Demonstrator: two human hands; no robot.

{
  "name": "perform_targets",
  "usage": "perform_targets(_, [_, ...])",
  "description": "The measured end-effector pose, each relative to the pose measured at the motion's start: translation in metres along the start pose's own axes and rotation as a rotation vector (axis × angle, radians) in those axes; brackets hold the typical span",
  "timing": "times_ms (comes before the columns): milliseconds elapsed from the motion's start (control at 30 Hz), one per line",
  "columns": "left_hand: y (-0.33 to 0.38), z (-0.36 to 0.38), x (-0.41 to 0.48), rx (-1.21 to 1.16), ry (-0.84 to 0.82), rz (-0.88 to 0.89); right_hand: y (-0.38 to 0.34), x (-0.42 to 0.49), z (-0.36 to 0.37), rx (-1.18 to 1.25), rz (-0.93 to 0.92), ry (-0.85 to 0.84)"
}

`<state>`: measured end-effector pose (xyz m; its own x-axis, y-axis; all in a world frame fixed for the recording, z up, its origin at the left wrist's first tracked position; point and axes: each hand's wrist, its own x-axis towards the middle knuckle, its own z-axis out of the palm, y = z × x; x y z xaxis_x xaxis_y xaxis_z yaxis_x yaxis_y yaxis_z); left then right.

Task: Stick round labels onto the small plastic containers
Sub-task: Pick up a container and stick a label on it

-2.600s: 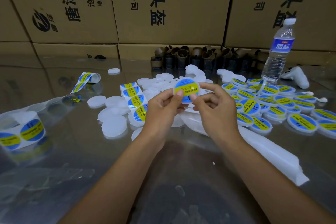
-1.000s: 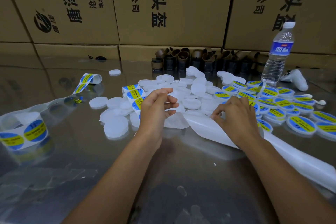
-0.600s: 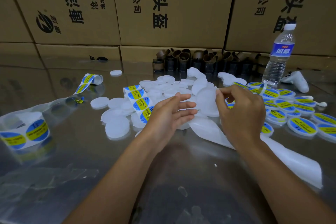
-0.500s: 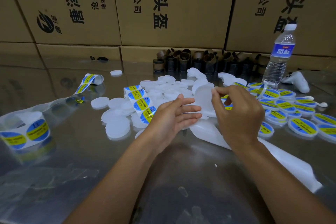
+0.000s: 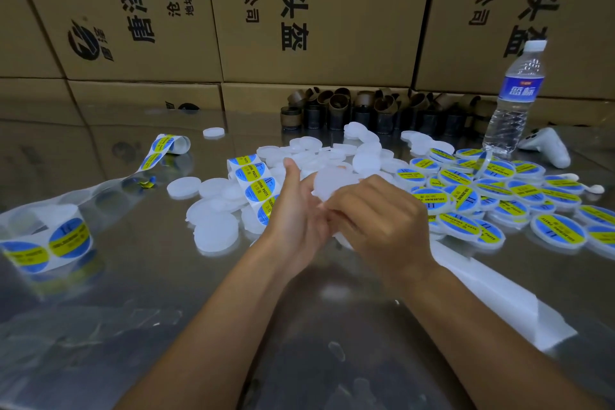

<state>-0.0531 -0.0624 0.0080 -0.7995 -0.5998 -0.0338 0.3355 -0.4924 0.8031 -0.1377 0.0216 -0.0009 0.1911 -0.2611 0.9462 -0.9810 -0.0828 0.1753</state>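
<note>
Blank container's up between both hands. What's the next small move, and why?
Probably free the left hand and reach to the label strip lying just beside it to peel one label. The blank container shows no label, and the right hand grips it with curled fingers, so that hand alone should be able to hold it.

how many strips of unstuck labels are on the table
2. The left label strip runs from the near left edge to a curl farther back; the centre label strip lies beside the left hand. Others may be hidden under containers.
</note>
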Motion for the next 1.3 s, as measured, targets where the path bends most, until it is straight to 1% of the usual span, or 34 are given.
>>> perform_targets(133, [0.005, 0.0, -0.004, -0.062, -0.039, -0.028, -0.005, -0.002, 0.006, -0.037, -0.061, -0.039])
perform_targets(300, [0.003, -0.003, -0.002, -0.023, 0.003, 0.12, -0.004, -0.001, 0.004, 0.06, 0.021, -0.111])
perform_targets(367, [0.004, -0.004, -0.001, -0.063, 0.024, 0.188, -0.004, 0.0, 0.002, 0.106, 0.132, -0.091])
perform_targets(433, [0.006, -0.006, 0.0, -0.101, 0.06, 0.242, -0.005, -0.001, 0.0, 0.123, 0.335, -0.097])
perform_targets(467, [0.007, -0.008, 0.0, -0.118, 0.082, 0.262, -0.005, -0.003, 0.0, 0.13, 0.453, -0.144])
perform_targets(500, [0.008, -0.009, 0.0, -0.134, 0.102, 0.279, -0.005, -0.004, 0.001, 0.141, 0.562, -0.232])
perform_targets(533, [0.008, -0.01, 0.0, -0.144, 0.121, 0.291, -0.004, -0.007, 0.002, 0.157, 0.642, -0.342])
perform_targets(567, [0.008, -0.01, 0.0, -0.149, 0.142, 0.3, -0.003, -0.01, 0.003, 0.164, 0.675, -0.452])
perform_targets(633, [0.009, -0.009, -0.001, -0.152, 0.181, 0.315, 0.001, -0.015, 0.005, 0.113, 0.622, -0.641])
perform_targets(667, [0.009, -0.008, -0.001, -0.153, 0.195, 0.32, 0.002, -0.016, 0.006, 0.073, 0.582, -0.708])
perform_targets(767, [0.01, -0.006, -0.001, -0.163, 0.228, 0.321, 0.001, -0.016, 0.01, -0.057, 0.503, -0.808])
perform_targets(900, [0.011, -0.004, -0.002, -0.173, 0.25, 0.319, -0.004, -0.011, 0.015, -0.209, 0.359, -0.853])
perform_targets(967, [0.011, -0.004, -0.002, -0.177, 0.247, 0.319, -0.005, -0.01, 0.018, -0.212, 0.347, -0.868])
perform_targets(1067, [0.012, -0.003, -0.003, -0.156, 0.24, 0.314, -0.001, -0.011, 0.019, -0.179, 0.413, -0.841])
perform_targets(1167, [0.012, -0.002, -0.003, -0.129, 0.237, 0.322, 0.007, -0.012, 0.016, -0.127, 0.522, -0.791])
perform_targets(1233, [0.011, -0.003, -0.003, -0.103, 0.254, 0.338, 0.01, -0.013, 0.013, -0.102, 0.618, -0.699])
perform_targets(1300, [0.011, -0.003, -0.002, -0.081, 0.3, 0.354, 0.013, -0.014, 0.012, -0.076, 0.703, -0.551])
